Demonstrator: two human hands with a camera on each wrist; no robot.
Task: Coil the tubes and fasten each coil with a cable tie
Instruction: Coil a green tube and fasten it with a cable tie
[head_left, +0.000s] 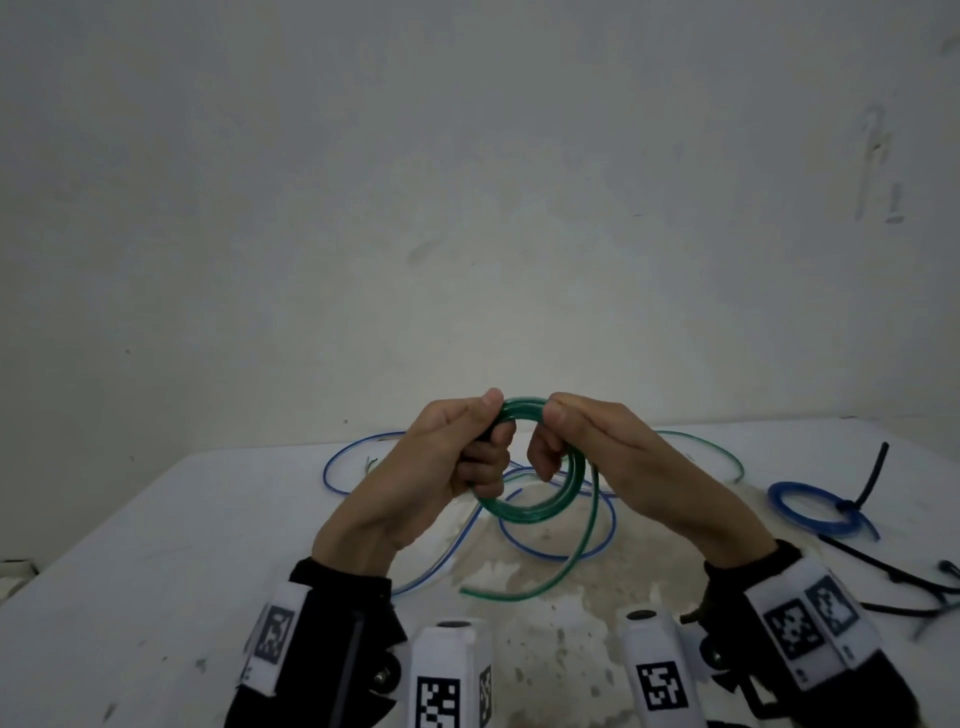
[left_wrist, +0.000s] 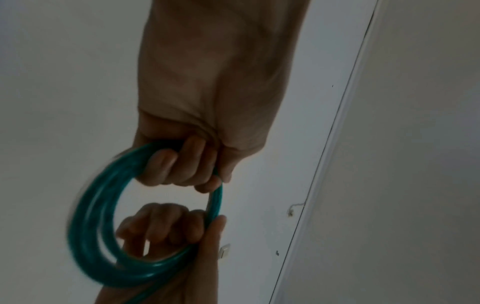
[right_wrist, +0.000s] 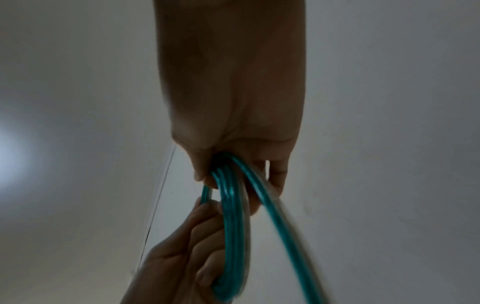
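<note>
A green tube (head_left: 535, 506) is wound into a small coil held above the white table (head_left: 156, 561). My left hand (head_left: 470, 447) grips the coil's left side, fingers curled round the strands (left_wrist: 88, 226). My right hand (head_left: 558, 441) grips its right side, thumb on top, several strands (right_wrist: 231, 216) running through the fist. The tube's loose tail (head_left: 566, 571) hangs from the coil and ends on the table near me. A loose blue tube (head_left: 337, 462) lies looped on the table behind the hands.
At the right lies a blue coil (head_left: 810, 506) fastened with a black cable tie (head_left: 867, 483). More black cable ties (head_left: 893, 577) lie near the right edge. A thin green tube (head_left: 717, 447) arcs behind my right hand. A bare wall stands behind the table.
</note>
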